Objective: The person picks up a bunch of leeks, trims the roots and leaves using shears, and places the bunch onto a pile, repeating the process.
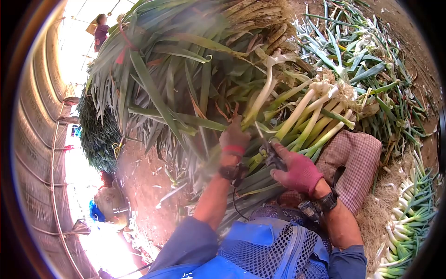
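My left hand (235, 138), in a dirty glove with a red cuff, is closed around the leafy part of a green onion (265, 93). Its pale stalk and roots point up and away from me. In a pink glove, my right hand (301, 169) grips a dark tool (273, 157) with a thin metal tip, which looks like an air blow gun. That tip is close to the right of my left hand. Beside it, several green onions with peeled pale stalks (309, 111) rest over my checked trouser leg (350, 162).
A big heap of unpeeled green onions (172, 65) rises ahead, with a red tie (124, 44). Stripped leaves (357, 56) litter the ground at upper right. Clean green onions (409, 214) lie in a row at lower right. Two other people (101, 32) are on the left.
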Motion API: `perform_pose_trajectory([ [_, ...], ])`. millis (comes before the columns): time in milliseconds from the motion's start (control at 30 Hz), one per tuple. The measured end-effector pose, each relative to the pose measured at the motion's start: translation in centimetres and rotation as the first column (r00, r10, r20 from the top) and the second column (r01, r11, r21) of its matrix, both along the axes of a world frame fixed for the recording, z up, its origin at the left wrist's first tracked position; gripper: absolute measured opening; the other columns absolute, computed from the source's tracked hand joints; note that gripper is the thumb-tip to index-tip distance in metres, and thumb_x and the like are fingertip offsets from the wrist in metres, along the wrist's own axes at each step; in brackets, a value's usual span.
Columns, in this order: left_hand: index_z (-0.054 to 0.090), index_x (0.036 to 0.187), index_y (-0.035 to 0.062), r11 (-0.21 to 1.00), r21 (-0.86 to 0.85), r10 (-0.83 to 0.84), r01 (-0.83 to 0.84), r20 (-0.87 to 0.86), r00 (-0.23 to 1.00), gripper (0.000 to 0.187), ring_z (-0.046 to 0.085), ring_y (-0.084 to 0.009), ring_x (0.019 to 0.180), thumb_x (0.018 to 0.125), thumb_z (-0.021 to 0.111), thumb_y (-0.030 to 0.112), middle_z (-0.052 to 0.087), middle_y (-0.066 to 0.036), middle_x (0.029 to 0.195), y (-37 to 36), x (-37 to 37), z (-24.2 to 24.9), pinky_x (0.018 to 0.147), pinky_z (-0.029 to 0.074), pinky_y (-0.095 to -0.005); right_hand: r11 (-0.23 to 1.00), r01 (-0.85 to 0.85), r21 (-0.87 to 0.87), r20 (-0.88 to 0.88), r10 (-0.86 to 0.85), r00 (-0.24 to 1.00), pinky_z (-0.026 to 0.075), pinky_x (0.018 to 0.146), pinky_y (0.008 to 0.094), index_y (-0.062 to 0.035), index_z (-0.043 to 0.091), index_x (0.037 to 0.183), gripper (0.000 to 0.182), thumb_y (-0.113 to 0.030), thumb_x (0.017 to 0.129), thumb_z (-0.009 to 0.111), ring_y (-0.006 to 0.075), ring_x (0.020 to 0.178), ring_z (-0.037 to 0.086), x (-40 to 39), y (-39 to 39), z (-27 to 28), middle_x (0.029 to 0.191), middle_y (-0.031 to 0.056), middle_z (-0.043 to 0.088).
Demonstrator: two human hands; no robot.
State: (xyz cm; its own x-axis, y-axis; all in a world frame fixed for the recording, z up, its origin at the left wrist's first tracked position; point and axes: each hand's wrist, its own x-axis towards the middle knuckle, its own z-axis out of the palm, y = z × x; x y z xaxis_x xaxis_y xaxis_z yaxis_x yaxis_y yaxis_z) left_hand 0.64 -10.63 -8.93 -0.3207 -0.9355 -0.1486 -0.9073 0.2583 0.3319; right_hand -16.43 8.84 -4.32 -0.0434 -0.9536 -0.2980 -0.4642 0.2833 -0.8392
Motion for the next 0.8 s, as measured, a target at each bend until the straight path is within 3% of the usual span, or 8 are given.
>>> perform_pose_trajectory([
  [133,0.066,0.138,0.0120,0.999,-0.014,0.031,-0.030,0.062,0.998,0.059,0.070,-0.0387,0.115,0.083,0.080,0.029,0.075,-0.016,0.125,-0.4,-0.1,0.2,0.097,0.055,-0.0469,0.995,0.041,0.094,0.000,-0.041,0.999,0.054,0.094,0.0495,-0.0069,0.039,0.161,0.085,-0.037,0.089,0.072,0.0474,0.105,0.069,-0.7,0.4,-0.3,0.110,0.0298,0.071],
  [200,0.066,0.138,0.0119,0.999,-0.013,0.036,-0.036,0.030,0.999,0.060,0.071,-0.0377,0.114,0.083,0.081,0.029,0.075,-0.016,0.124,-0.4,0.0,0.2,0.096,0.055,-0.0464,0.991,-0.007,-0.132,0.122,0.023,0.992,0.055,0.091,0.0501,-0.0078,0.038,0.161,0.085,-0.037,0.089,0.071,0.0478,0.102,0.069,-0.3,1.5,-0.6,0.105,0.0289,0.072],
  [233,0.066,0.138,0.0117,0.999,-0.016,0.040,-0.040,-0.003,0.999,0.060,0.072,-0.0367,0.114,0.082,0.082,0.029,0.075,-0.016,0.123,-0.5,0.0,0.2,0.096,0.056,-0.0460,0.992,-0.005,-0.130,0.122,0.021,0.992,0.055,0.091,0.0501,-0.0078,0.038,0.161,0.085,-0.037,0.089,0.071,0.0478,0.102,0.069,-0.3,1.5,-0.6,0.105,0.0289,0.072],
  [333,0.068,0.135,0.0122,0.998,-0.049,0.034,-0.037,-0.064,0.997,0.057,0.074,-0.0338,0.110,0.082,0.082,0.027,0.077,-0.016,0.119,-1.3,1.3,-1.7,0.093,0.057,-0.0432,0.998,-0.060,0.025,0.092,0.057,0.994,0.055,0.091,0.0505,-0.0085,0.038,0.161,0.084,-0.036,0.089,0.071,0.0479,0.102,0.069,-0.5,0.1,0.7,0.105,0.0291,0.072],
  [400,0.070,0.133,0.0121,0.999,-0.021,0.040,-0.042,-0.081,0.996,0.055,0.075,-0.0324,0.108,0.082,0.082,0.026,0.077,-0.015,0.118,-1.4,1.3,-1.2,0.092,0.057,-0.0419,0.996,0.040,0.082,-0.058,-0.036,0.998,0.055,0.091,0.0510,-0.0088,0.039,0.161,0.083,-0.035,0.089,0.070,0.0479,0.101,0.069,-1.1,-1.8,-0.1,0.106,0.0293,0.072],
  [567,0.073,0.128,0.0095,0.998,0.065,0.018,-0.012,-0.097,0.995,0.048,0.076,-0.0312,0.103,0.083,0.081,0.024,0.079,-0.014,0.112,-1.5,1.5,-1.3,0.091,0.057,-0.0395,0.990,0.112,0.083,-0.135,-0.100,0.986,0.054,0.093,0.0520,-0.0111,0.040,0.162,0.082,-0.035,0.088,0.068,0.0473,0.104,0.070,-3.3,-5.5,-1.1,0.108,0.0297,0.072],
  [800,0.075,0.126,0.0120,0.997,0.076,-0.014,0.023,-0.115,0.993,0.046,0.074,-0.0323,0.109,0.082,0.081,0.025,0.077,-0.014,0.119,-0.9,1.2,-1.0,0.094,0.056,-0.0407,0.978,0.196,0.074,-0.188,-0.179,0.966,0.054,0.096,0.0510,-0.0117,0.038,0.164,0.083,-0.037,0.090,0.066,0.0457,0.108,0.070,-4.8,-8.0,-2.3,0.113,0.0285,0.072],
])
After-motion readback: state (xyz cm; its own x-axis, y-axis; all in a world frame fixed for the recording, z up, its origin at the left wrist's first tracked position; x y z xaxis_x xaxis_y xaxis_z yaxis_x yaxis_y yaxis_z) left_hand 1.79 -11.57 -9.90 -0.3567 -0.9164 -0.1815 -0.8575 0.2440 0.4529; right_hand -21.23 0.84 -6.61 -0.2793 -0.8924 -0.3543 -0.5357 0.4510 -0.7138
